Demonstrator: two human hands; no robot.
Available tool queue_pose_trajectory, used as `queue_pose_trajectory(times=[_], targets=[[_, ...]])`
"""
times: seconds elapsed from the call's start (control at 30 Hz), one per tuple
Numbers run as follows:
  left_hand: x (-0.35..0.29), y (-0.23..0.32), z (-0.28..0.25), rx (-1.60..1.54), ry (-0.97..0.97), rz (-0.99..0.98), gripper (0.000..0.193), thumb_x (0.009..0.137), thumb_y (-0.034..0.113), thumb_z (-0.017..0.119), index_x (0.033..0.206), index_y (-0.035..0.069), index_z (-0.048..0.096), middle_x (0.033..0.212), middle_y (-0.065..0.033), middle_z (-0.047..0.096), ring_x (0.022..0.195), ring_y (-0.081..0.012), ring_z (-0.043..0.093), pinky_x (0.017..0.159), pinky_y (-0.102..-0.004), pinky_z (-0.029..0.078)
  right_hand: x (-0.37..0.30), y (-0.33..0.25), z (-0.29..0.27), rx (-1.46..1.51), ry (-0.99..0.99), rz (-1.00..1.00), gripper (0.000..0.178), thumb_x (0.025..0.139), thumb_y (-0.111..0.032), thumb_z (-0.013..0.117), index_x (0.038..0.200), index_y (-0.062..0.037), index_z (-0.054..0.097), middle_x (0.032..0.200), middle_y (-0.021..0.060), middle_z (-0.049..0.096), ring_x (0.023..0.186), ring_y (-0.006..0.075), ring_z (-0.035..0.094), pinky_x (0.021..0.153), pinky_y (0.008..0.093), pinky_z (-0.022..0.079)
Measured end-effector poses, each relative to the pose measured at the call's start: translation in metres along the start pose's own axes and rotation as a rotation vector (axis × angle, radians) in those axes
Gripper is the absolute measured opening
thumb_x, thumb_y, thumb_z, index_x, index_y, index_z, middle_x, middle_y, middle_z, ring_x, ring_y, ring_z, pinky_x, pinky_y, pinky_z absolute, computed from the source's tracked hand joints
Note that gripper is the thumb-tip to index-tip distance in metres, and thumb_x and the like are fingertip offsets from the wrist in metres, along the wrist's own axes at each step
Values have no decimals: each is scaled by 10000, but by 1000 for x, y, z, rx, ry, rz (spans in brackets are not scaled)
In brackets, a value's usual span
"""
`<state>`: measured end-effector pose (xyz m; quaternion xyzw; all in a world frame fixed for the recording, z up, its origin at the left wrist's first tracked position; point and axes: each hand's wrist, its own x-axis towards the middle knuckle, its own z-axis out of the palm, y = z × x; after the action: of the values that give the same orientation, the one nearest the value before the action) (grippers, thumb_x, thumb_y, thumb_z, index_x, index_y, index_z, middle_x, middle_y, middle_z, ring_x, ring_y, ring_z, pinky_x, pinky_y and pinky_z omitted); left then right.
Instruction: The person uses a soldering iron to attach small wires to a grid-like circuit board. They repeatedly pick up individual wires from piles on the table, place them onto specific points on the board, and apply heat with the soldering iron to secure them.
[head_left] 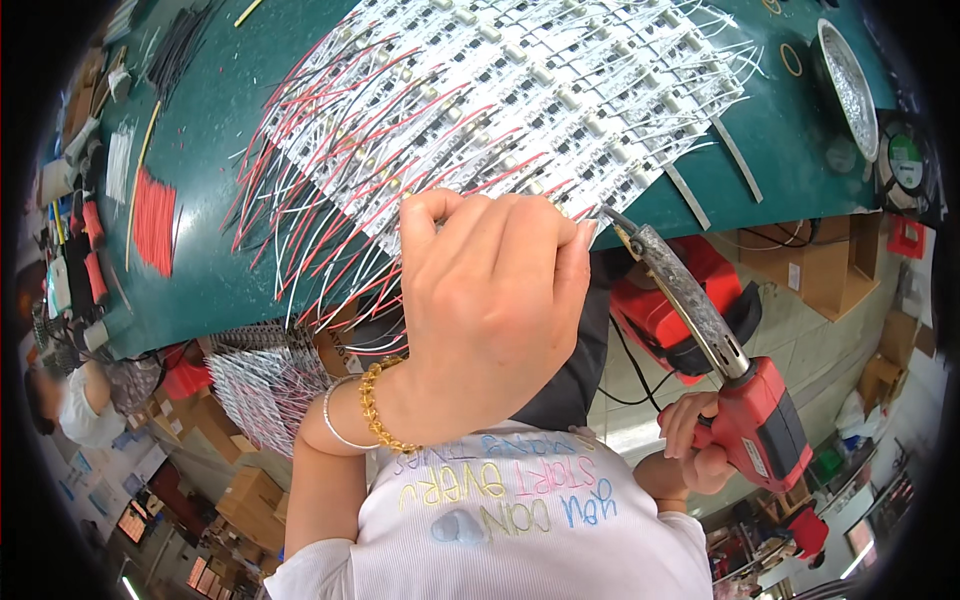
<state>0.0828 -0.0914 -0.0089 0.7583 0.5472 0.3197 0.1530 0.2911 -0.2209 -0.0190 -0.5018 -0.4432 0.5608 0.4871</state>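
Note:
A white circuit board panel (560,110) lies on the green table, with red, white and black wires standing out from its rows of small parts. Over its near edge, my left hand (495,290) has its fingers curled and pressed together; what they grip is hidden. In my right hand (700,440) is a red soldering gun (765,425), with my fingers wrapped round its handle at the trigger. Its long metal barrel (690,290) points up and left. The tip (615,218) is at the panel's near corner, close to my left fingertips.
Bundles of red wires (155,225), white wires (120,165) and black wires (185,45) lie left on the green table (215,200). A metal bowl (848,90) and a wire spool (903,160) are right. Another wired panel (265,385) sits below the table; a person (90,410) is far left.

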Motion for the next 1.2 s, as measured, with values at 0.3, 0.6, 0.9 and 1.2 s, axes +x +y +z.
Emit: queue_pose_trajectory(times=[0.3,0.6,0.9,1.2], targets=[[2,-1,1,29,-14,27,151,732,29,688,688,75,551,569,1,510,488,-158,447,654,-313,331,0,-6,1,-48,32,93,572,746,-644,540,654,-84,469,504,-11,479,436,109,475,460,242,394],[5,1,2,1,-17,41,153,732,26,684,685,70,545,567,-4,516,486,-163,444,654,-314,333,-9,3,-5,-33,-20,-63,655,807,-570,531,1151,-24,417,512,-14,472,419,109,457,429,249,358],[4,2,3,16,-21,38,159,734,22,681,681,74,540,559,2,504,478,-156,433,654,-312,331,-4,4,-11,41,-83,-92,650,820,-558,531,1173,-27,405,497,-20,453,401,104,429,417,241,337],[0,-3,-1,9,5,41,139,735,17,680,699,67,555,605,-3,537,495,-161,448,661,-314,334,12,3,3,41,24,-204,624,863,-477,535,1212,13,371,510,-11,452,394,107,424,419,243,350]])
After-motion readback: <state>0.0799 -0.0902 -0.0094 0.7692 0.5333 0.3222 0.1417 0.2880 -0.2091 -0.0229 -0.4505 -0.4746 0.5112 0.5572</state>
